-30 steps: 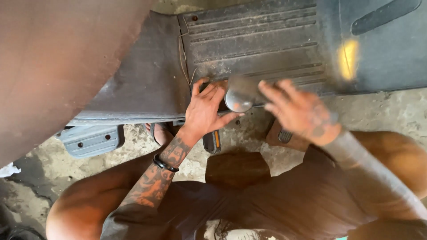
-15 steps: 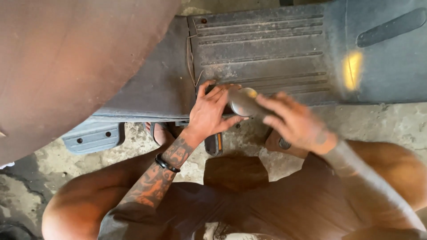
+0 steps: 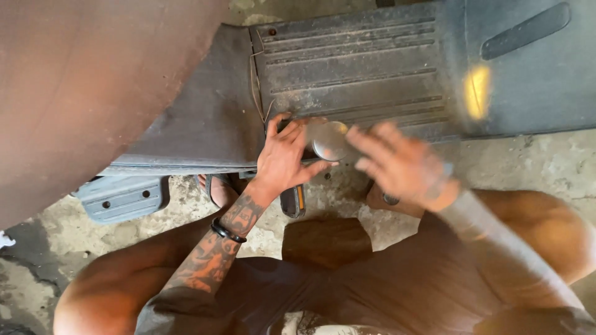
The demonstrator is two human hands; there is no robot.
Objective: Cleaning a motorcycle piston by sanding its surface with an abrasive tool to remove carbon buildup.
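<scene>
**Both hands at a round metal piece on the ribbed floorboard edge**

The round grey metal piece (image 3: 329,141) sat at the near edge of the dusty ribbed floorboard (image 3: 354,68) of a scooter-like vehicle, directly between the two hands. It looked roughly disc- or cap-shaped, so no clear long axis could be read; its face was tilted up toward the camera.

The left hand (image 3: 282,158) was the nearer one and in contact: fingers spread apart over the board edge, thumb stretched out under the piece and touching its lower rim. It appeared to steady the piece rather than enclose it.

The right hand (image 3: 400,164) lay just to the right of the piece, its fingers loosely apart and pointing left toward it. This hand was motion-blurred, so I could not tell whether the fingertips touched the metal or gripped anything.

Nearby: a brown body panel (image 3: 93,87) at left, a grey footrest plate (image 3: 121,197) on the concrete floor (image 3: 546,164), an amber reflector (image 3: 477,92) at right.
</scene>
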